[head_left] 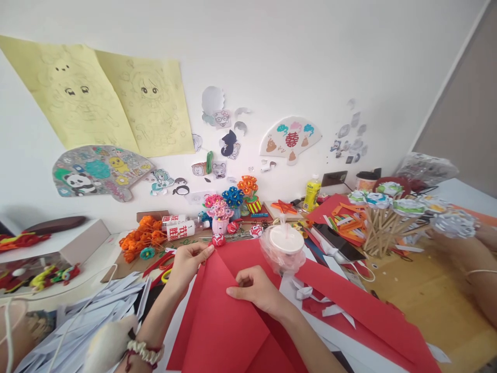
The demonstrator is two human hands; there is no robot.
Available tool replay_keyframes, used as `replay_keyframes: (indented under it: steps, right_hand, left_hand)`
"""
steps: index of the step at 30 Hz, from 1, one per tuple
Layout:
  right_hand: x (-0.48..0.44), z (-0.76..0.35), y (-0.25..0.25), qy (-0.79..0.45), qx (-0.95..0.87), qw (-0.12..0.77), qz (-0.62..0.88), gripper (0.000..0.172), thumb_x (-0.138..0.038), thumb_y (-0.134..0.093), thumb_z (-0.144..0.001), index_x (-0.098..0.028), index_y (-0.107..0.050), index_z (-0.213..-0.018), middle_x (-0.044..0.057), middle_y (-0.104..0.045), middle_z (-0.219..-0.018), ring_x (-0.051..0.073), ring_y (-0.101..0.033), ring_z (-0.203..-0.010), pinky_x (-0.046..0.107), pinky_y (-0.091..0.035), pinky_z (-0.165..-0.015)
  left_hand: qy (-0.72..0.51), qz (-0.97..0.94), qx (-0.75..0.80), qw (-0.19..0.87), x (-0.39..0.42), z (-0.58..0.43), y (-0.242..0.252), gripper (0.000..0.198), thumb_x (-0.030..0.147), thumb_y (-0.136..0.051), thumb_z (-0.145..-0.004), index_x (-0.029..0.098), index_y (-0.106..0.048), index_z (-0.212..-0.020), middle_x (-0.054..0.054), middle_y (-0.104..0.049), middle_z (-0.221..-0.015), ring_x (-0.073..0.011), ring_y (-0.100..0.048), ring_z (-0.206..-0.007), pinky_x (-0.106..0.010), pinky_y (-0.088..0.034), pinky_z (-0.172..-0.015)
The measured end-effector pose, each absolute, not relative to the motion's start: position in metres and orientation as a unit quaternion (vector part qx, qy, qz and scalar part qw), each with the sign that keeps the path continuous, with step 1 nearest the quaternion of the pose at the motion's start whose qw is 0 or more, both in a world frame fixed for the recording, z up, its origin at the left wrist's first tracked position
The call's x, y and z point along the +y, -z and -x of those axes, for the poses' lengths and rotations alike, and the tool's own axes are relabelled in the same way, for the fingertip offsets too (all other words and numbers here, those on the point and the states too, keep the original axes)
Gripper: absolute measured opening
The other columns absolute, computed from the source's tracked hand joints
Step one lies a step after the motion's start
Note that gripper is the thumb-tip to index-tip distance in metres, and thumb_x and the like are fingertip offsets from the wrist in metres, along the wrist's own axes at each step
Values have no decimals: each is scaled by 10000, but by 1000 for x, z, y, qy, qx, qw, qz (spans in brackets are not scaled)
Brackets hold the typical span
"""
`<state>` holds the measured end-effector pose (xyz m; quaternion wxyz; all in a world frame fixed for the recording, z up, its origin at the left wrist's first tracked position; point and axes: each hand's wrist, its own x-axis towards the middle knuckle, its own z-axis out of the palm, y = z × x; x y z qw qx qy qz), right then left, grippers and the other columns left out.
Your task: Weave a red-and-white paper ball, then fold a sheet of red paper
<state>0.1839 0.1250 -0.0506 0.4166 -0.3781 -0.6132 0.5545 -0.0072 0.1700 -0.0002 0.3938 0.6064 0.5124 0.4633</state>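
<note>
Your L hand has the red paper pinched b/w thumb & fingers at its far tip, prob. so that end can't slip. Your R hand grips the slanting right edge, nearer you, thumb on top & fingers curled; likely two spaced holds keep the layer lined up. The paper's right in front of you, near side of the tabletop, its layers overlapping at an angle.

Just beyond your R hand there's a lidded cup in a clear bag, upright; can't tell if its base sits on a sheet. Another red sheet lies off to the right, prob. handy as stock. White strips are heaped left, seemingly kept off your work area. Potted craft flowers stand far, by the wall, prob. out of elbow range. Stick-stemmed flowers are far right, near another person's arm.
</note>
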Motion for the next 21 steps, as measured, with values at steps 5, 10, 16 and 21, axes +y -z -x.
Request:
replay_keyframes:
  steps: [5,10,16,21]
  right_hand:
    - [125,-183,50,-554,-608,417,387,370,-403,-727,-665,-155,-495,-518,-57,-389,-525,82,-330,-529,235,-210,-499]
    - [126,-183,51,-545,-610,421,392,362,-342,-716,-668,-159,-451,-503,-60,-362,-527,79,-319,-533,234,-198,-495]
    - [128,-183,53,-534,-616,418,399,372,-326,-722,-668,-160,-441,-489,-60,-361,-513,81,-326,-533,236,-196,-493]
    - [128,-183,54,-534,-615,419,401,357,-327,-733,-656,-154,-471,-487,-57,-382,-507,83,-338,-530,237,-209,-495]
  left_hand:
    - [-458,-608,517,392,175,8,4,426,579,-737,-597,155,-691,-590,5,-574,-546,-98,-409,-492,-214,-303,-460]
    - [-452,-607,527,385,173,6,0,454,586,-774,-523,146,-666,-560,9,-546,-519,-101,-413,-492,-209,-315,-453]
    - [-444,-608,538,378,168,3,-8,457,595,-744,-567,145,-691,-618,20,-515,-517,-94,-387,-487,-194,-285,-425]
    - [-446,-608,541,374,169,8,-13,472,607,-722,-592,152,-706,-718,2,-584,-611,-100,-403,-521,-203,-323,-466]
